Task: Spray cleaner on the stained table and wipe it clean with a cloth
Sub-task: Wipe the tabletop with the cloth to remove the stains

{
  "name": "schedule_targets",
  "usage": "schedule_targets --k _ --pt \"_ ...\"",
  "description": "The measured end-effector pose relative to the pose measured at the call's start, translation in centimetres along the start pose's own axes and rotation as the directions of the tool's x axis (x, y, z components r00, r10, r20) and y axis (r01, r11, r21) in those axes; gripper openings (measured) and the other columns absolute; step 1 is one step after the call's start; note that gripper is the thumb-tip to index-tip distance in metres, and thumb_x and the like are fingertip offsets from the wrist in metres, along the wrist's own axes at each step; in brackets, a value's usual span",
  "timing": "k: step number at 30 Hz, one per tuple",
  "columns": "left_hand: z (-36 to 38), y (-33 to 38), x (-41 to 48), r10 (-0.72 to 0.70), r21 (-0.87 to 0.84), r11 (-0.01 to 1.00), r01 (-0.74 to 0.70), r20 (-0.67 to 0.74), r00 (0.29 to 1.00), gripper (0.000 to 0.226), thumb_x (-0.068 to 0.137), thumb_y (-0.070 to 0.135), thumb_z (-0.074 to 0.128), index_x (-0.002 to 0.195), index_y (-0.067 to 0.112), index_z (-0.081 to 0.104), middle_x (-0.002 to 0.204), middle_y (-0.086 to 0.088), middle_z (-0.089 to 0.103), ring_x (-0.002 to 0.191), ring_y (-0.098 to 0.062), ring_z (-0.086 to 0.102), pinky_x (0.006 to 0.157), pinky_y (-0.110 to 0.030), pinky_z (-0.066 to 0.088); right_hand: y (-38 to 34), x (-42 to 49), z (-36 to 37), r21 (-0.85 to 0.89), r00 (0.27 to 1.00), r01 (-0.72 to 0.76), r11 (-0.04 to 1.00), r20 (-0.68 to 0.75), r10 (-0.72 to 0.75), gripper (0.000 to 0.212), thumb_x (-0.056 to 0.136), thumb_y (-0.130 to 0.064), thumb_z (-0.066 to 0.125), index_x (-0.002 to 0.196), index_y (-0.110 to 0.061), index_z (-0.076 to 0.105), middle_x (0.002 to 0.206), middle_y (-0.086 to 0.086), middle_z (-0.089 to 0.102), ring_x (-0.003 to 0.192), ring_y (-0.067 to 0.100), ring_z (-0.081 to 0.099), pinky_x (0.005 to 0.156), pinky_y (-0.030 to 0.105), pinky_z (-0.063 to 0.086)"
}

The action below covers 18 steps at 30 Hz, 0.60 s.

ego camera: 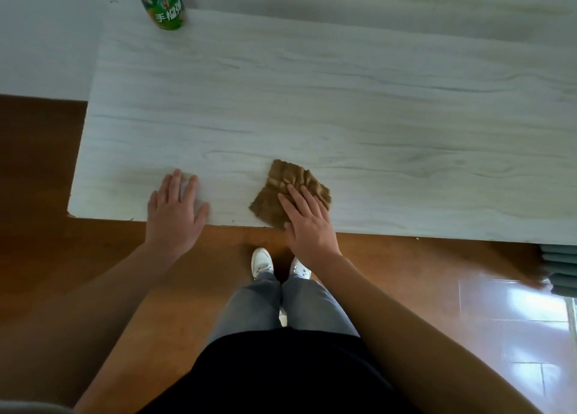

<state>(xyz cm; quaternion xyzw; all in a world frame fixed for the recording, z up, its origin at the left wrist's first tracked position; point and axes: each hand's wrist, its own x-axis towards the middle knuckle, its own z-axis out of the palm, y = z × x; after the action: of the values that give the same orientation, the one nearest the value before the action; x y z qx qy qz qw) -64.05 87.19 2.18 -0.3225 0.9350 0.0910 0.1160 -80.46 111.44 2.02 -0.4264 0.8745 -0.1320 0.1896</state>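
Note:
A pale wood-grain table (312, 101) fills the upper part of the view. A brown folded cloth (288, 179) lies near the table's front edge, and my right hand (307, 223) presses flat on its near half with straight fingers. My left hand (176, 207) rests flat on the bare tabletop to the left of the cloth, fingers spread. A faint brownish smear (146, 174) shows just left of my left fingertips. The green cleaner bottle (164, 2) stands upright at the table's far left corner, its top cut off by the frame.
A white wall (46, 38) runs behind and to the left of the table. Brown floor (37, 179) lies below the front edge, with my white shoes (263, 262) close to it. Grey folded fabric (559, 266) sits at the right under the table.

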Motion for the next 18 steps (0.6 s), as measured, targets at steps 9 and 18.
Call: schedule_targets --k 9,18 --pt "0.3 1.4 -0.4 -0.073 -0.059 0.996 0.070 -0.036 0.997 0.066 0.104 0.050 0.030 0.157 0.012 0.033 0.165 -0.020 0.028 0.154 -0.040 0.024 0.120 -0.058 0.028 5.1 -1.5 -2.0 -0.036 0.998 -0.065 0.997 -0.004 0.065 0.058 0.102 -0.026 0.043 0.157 -0.023 0.026 0.167 -0.001 0.015 0.155 0.022 0.005 0.124 0.036 0.001" --pt "-0.1 -1.8 0.0 0.066 -0.079 0.994 -0.071 -0.066 0.996 0.059 0.100 0.050 0.039 0.146 0.015 0.051 0.158 -0.015 0.041 0.146 -0.035 0.037 0.113 -0.053 0.036 0.2 -0.6 0.1 -0.082 0.999 -0.041 0.996 -0.007 0.040 0.061 0.098 -0.014 0.052 0.156 -0.018 0.032 0.165 0.004 0.023 0.154 0.030 0.011 0.125 0.046 0.009"
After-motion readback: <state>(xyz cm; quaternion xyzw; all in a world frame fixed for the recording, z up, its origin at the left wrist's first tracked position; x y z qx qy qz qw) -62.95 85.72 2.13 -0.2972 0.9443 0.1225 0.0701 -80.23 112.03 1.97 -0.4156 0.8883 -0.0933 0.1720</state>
